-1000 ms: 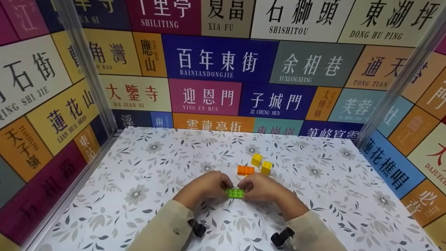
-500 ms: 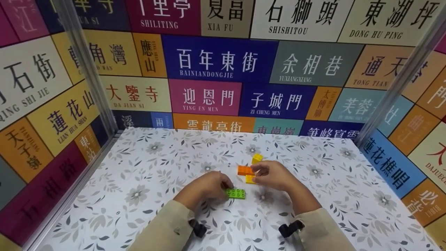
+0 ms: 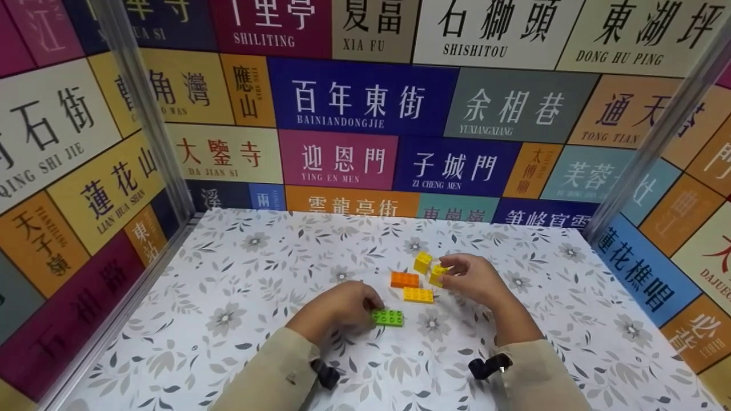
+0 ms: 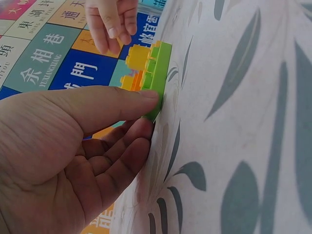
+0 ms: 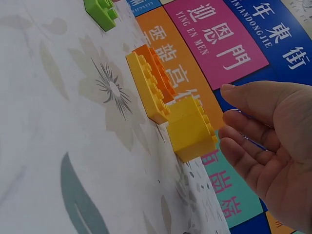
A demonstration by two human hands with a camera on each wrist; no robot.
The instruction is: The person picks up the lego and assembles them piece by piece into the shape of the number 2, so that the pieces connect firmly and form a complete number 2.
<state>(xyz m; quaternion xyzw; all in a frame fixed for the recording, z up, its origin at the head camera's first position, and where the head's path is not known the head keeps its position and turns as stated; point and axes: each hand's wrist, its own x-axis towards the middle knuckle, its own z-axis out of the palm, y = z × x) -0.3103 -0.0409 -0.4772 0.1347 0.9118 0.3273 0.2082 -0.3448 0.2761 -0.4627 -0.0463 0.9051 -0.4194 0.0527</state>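
My left hand (image 3: 348, 305) pinches the left end of a lime-green building brick (image 3: 388, 318) on the tabletop. The left wrist view shows thumb and fingers on that green brick (image 4: 158, 73). Over on the right, my right hand (image 3: 477, 279) is beside a small yellow brick (image 3: 437, 275), partly covering it in the head view. From the right wrist, its fingers (image 5: 243, 146) look loosely bent, with a gap to the yellow brick (image 5: 190, 129). A second small yellow brick (image 3: 422, 262) stands just behind. An orange brick (image 3: 404, 279) and a longer amber-yellow brick (image 3: 418, 295) lie between the hands.
The white tabletop (image 3: 257, 274) carries a leaf and flower print. Panels printed with colourful signs (image 3: 365, 97) rise at the back and both sides, joined by clear corner posts (image 3: 151, 125). Black straps (image 3: 489, 366) show at both sleeves.
My right hand has left the green brick, passed over the amber-yellow and orange bricks, and moved up and right to the small yellow brick. The left hand has stayed on the green brick.
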